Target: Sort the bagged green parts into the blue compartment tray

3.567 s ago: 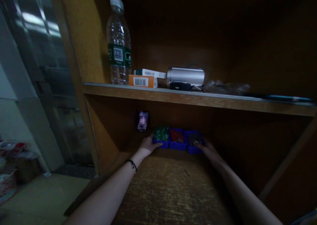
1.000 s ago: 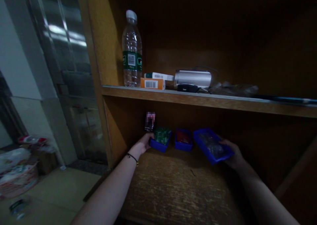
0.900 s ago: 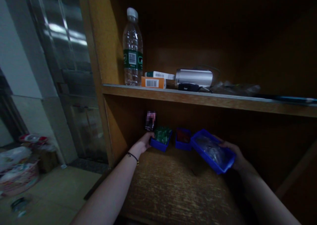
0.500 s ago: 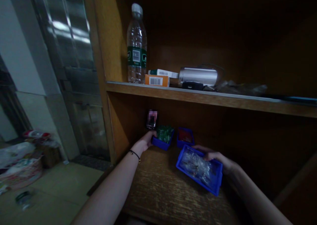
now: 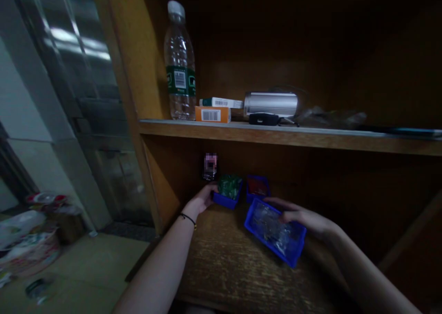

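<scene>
My left hand is closed on the left side of a small blue plastic bin. Green wrapped pieces fill that bin, which sits toward the back of the lower shelf. With my right hand I grip the far right side of a larger blue tray, thumb over its rim. The tray tilts toward me and contains crumpled clear plastic bags; what is in them is too dim to name. Behind the tray, a second small blue bin holds something red.
A phone with a blurred screen leans in the back left corner. On the upper shelf stand a clear water bottle, small boxes, a silver cylinder and a black key fob. A basket is on the floor at left.
The tray in my right hand has shifted slightly left and up in view. My left hand stays on the bin of green pieces. The camera view has turned slightly.
</scene>
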A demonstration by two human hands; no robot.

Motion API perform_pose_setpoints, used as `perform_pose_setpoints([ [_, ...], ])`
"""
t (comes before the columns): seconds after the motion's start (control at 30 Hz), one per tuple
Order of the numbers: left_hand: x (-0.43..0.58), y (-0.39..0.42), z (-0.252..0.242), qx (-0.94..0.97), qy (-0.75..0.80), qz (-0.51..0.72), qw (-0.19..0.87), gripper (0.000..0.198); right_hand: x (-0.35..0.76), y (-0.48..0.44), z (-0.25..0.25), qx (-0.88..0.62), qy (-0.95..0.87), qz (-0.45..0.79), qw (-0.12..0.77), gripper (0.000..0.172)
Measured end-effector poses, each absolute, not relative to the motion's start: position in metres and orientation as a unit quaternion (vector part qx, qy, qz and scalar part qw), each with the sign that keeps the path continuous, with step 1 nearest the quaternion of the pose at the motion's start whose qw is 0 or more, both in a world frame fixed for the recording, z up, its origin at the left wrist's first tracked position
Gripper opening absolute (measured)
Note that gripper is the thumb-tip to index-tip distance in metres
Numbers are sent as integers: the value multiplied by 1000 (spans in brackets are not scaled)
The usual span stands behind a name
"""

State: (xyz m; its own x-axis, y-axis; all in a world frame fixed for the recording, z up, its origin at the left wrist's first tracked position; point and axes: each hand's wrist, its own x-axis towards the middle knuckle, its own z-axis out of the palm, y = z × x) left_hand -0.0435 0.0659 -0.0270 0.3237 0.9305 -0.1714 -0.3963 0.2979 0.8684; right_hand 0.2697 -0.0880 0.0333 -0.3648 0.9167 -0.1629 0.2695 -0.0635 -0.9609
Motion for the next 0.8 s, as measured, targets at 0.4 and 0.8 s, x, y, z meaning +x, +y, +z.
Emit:
perform_pose_setpoints([
  [0.4,-41,66,-28,399,353,433,727,32,240,-99,38,-536,-657,451,279,73],
  [0.8,-43,69,-31,383,359,442,728,29,213,-96,37,-641,-692,241,228,72],
])
